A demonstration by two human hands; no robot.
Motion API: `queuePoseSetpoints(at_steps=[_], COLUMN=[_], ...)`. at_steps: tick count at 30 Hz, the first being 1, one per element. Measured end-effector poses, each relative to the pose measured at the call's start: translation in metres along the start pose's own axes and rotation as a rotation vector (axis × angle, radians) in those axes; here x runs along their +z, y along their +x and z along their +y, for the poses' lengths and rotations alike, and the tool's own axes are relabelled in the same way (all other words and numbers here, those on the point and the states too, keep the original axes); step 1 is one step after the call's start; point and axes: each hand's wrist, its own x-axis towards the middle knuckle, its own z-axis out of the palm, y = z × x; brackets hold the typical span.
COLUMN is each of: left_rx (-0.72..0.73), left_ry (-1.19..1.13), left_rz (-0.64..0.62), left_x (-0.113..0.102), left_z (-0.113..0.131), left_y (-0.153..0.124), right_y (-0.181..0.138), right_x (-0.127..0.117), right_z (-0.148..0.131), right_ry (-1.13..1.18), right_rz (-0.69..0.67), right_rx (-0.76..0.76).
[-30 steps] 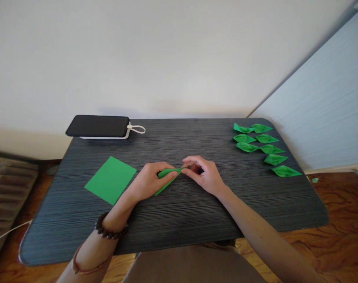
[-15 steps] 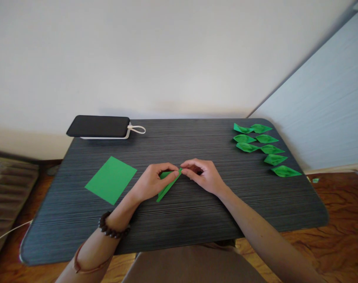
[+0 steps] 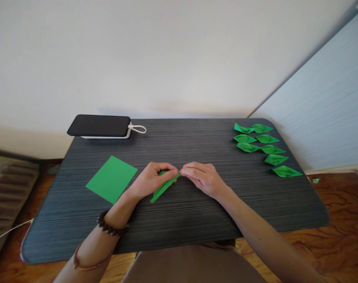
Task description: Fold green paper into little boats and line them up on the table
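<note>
The step in hand is judged to be folding, with a crease being worked on a small folded paper (image 3: 163,189) at the centre of the frame. The left hand (image 3: 155,180) has thumb and fingers clamped on its upper part. The right hand (image 3: 204,179) has its fingertips drawn together on the paper's upper right tip.

In this inspector's judgement, the next move calls for a firm left pinch and light right fingertips, so that the layers stay aligned and the tip does not tear.

Condition of the paper: plain green, slanting from lower left to upper right, with a narrow straight band along its lower right edge. The lower end is free of the fingers; the upper part is largely covered, so its fold count cannot be told.

A flat green sheet (image 3: 111,179), uncreased as far as visible, lies left of centre. Pointed green folded pieces (image 3: 286,171) lie at right on the dark table (image 3: 196,224).
</note>
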Motion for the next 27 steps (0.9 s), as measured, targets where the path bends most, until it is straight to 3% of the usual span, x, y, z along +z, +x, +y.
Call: queuePoseSetpoints(at_steps=[7, 12, 15, 21, 27], left_rx=[-0.005, 0.062, 0.117, 0.255, 0.276], left_ry=[0.013, 0.122, 0.175, 0.287, 0.318], left_rz=[0.011, 0.101, 0.145, 0.160, 0.160], left_x=[0.003, 0.009, 0.011, 0.015, 0.016], left_z=[0.003, 0.001, 0.000, 0.000, 0.000], left_y=[0.000, -0.001, -0.002, -0.002, -0.001], right_y=[0.000, 0.002, 0.003, 0.005, 0.005], right_x=[0.000, 0.001, -0.002, -0.001, 0.000], right_z=[0.000, 0.000, -0.001, -0.004, -0.003], right_ry=[0.018, 0.243, 0.316, 0.336, 0.363], right_rz=[-0.014, 0.016, -0.050, -0.121, -0.126], right_rx=[-0.034, 0.256, 0.354, 0.360, 0.367])
